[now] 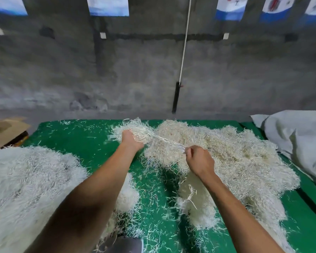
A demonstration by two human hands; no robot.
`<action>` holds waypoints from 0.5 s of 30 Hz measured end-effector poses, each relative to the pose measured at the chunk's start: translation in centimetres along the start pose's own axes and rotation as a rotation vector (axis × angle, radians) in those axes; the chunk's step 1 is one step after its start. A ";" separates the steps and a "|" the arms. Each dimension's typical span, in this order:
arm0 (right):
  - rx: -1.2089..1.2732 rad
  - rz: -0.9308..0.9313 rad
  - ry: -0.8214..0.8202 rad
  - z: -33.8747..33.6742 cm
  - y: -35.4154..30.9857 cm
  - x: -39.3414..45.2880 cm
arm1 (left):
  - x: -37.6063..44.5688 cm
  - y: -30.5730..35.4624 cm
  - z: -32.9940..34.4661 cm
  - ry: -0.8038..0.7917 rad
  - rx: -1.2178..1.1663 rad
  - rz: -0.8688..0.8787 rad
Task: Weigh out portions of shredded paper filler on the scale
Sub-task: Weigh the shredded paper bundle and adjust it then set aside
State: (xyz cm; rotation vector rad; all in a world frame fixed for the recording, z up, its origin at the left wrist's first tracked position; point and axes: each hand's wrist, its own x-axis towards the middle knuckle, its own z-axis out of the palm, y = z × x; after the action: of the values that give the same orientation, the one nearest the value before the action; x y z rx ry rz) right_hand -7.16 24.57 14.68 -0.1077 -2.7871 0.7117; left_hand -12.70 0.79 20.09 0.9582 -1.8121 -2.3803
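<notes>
A big heap of cream shredded paper filler (226,152) covers the right half of the green table (77,141). My left hand (130,141) grips a lifted clump of filler (133,127) at the heap's far left. My right hand (199,159) pinches strands that stretch back to that clump. A second, whiter heap of shredded paper (26,179) lies at the left. A grey object (128,245), partly hidden at the bottom edge, could be the scale; I cannot tell.
A grey-white sack (299,139) lies at the table's right end. A cardboard box (5,130) sits beyond the left corner. Loose shreds litter the green surface between the heaps. A concrete wall rises behind, with a white cord and a black bar (176,97) hanging.
</notes>
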 end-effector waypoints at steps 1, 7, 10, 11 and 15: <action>-0.015 0.035 0.000 0.6 0.7 0.3 | 0.1 -0.2 -0.1 -0.131 -0.078 -0.052; -0.042 0.192 -0.050 2.0 4.2 1.9 | 1.1 -2.3 -1.6 -0.446 1.120 0.141; -0.075 0.219 0.015 1.0 5.9 3.4 | 0.2 -2.3 -2.4 -0.621 1.428 -0.005; -0.060 0.214 0.040 0.5 6.3 4.0 | 0.4 -2.8 -2.7 -0.626 1.570 0.039; 0.026 0.052 -0.044 0.1 5.0 4.8 | 1.2 -5.0 -4.1 -0.337 1.283 0.146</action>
State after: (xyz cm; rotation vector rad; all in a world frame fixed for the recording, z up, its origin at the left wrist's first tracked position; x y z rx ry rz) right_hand -11.82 29.60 13.30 -0.1620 -2.8253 0.7714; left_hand -10.03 -1.54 14.56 0.3017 -3.3984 -1.1022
